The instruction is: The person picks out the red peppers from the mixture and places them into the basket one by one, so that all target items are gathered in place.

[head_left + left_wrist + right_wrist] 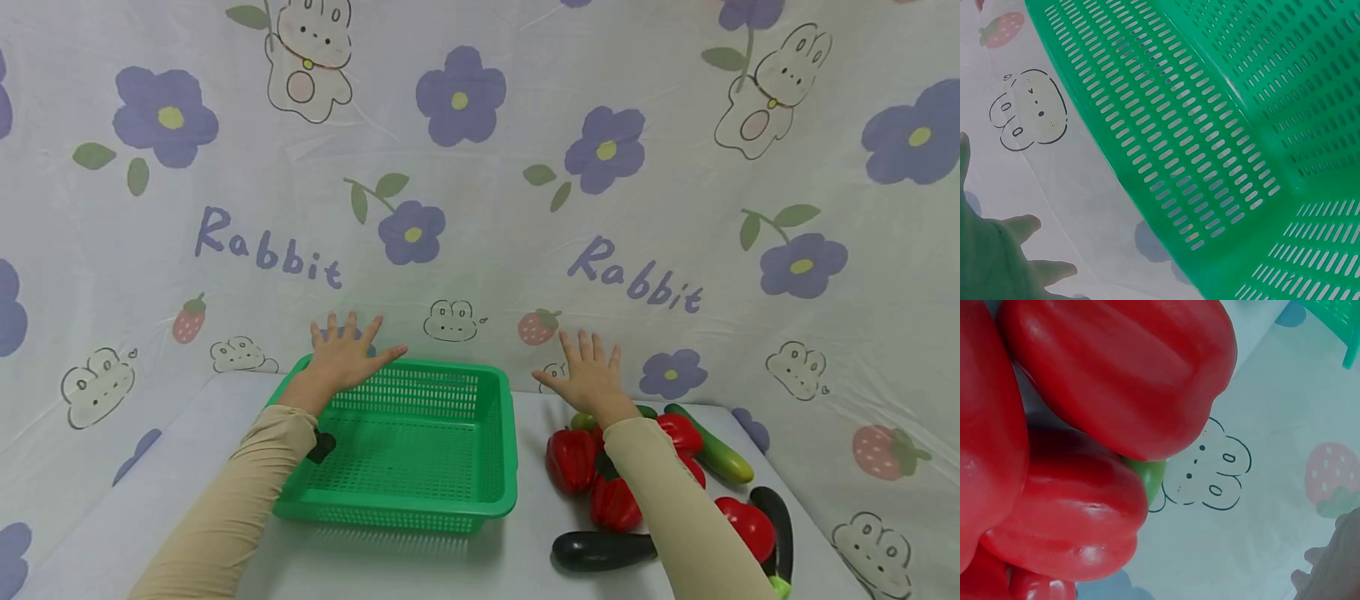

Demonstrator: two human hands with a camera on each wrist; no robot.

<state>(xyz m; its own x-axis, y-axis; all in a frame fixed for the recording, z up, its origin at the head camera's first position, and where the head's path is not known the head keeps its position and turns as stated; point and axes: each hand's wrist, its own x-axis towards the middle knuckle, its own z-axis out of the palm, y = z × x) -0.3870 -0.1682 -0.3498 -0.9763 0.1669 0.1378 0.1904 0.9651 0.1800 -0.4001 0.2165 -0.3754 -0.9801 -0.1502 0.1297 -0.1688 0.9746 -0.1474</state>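
My left hand (341,358) is held out over the far left part of a green perforated plastic basket (397,505), fingers spread and nothing in them. In the left wrist view, part of that hand (991,262) shows at the lower left, beside the basket's slotted wall (1260,253). Fingers also spread, my right hand (588,379) reaches out above and beyond a pile of red bell peppers (572,461), holding nothing. The right wrist view has several glossy bell peppers (1129,369) up close, with the hand (1335,562) at the lower right edge.
A dark eggplant (600,552) lies in front of the peppers. Farther right are a green-yellow cucumber (720,454), a round red vegetable (750,529) and another long dark eggplant (780,521). Behind the white table (525,575) hangs a rabbit-and-flower cloth (480,217).
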